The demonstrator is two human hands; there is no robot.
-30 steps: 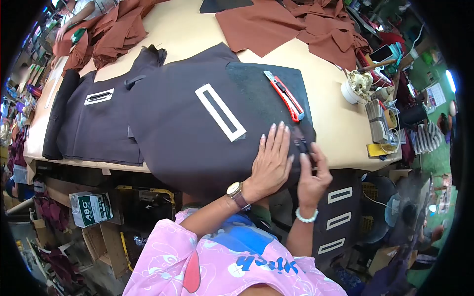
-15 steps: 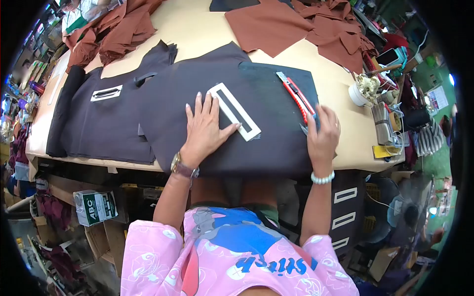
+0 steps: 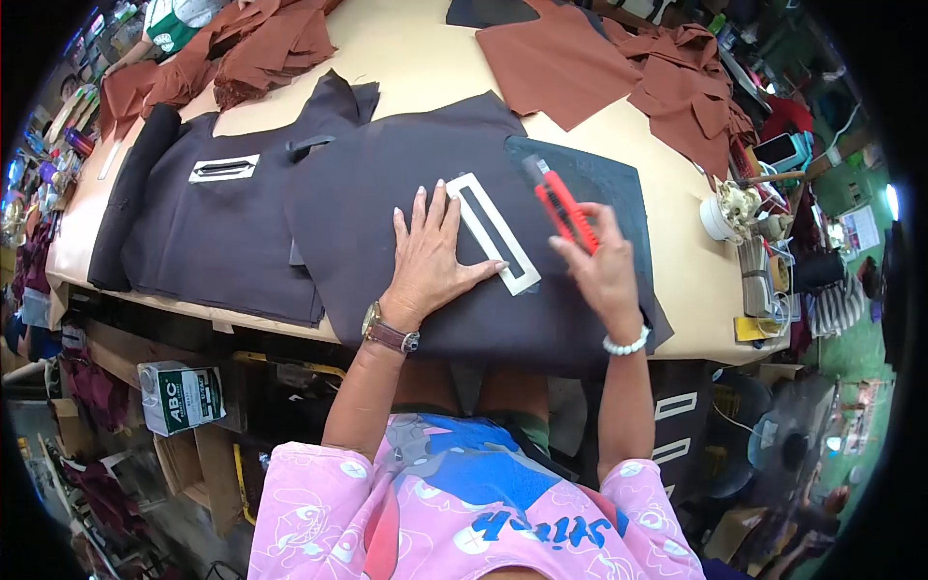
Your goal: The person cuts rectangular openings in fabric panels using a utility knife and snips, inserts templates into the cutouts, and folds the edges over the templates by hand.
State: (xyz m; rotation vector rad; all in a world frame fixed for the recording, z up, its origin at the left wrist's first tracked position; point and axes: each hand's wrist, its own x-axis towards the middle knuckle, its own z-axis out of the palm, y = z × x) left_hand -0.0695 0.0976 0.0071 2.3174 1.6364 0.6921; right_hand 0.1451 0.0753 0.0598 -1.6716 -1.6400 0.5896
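Observation:
My left hand [image 3: 425, 256] lies flat on the dark fabric [image 3: 377, 174], fingers spread. Its thumb tip presses on the lower end of a white rectangular frame with a long slot [image 3: 523, 280], and its fingertips reach the frame's upper left edge. In my right hand [image 3: 611, 271] is a red utility knife [image 3: 568, 205], slightly blurred, its blade end pointing up and away from me. The knife is above the dark green sheet [image 3: 619, 193] and fabric, to the right of the frame.
On the left lies another dark fabric piece [image 3: 232, 232] with a white slotted frame [image 3: 224, 169] on it. Brown cloth pieces [image 3: 556, 68] are at the back. A white pot [image 3: 717, 218] stands at the right edge. At the far left a person's arm touches brown cloth.
My right hand has lifted the red utility knife from the green sheet and brought it left, toward the frame. My left hand stays flat on the fabric. The whole view has shifted slightly.

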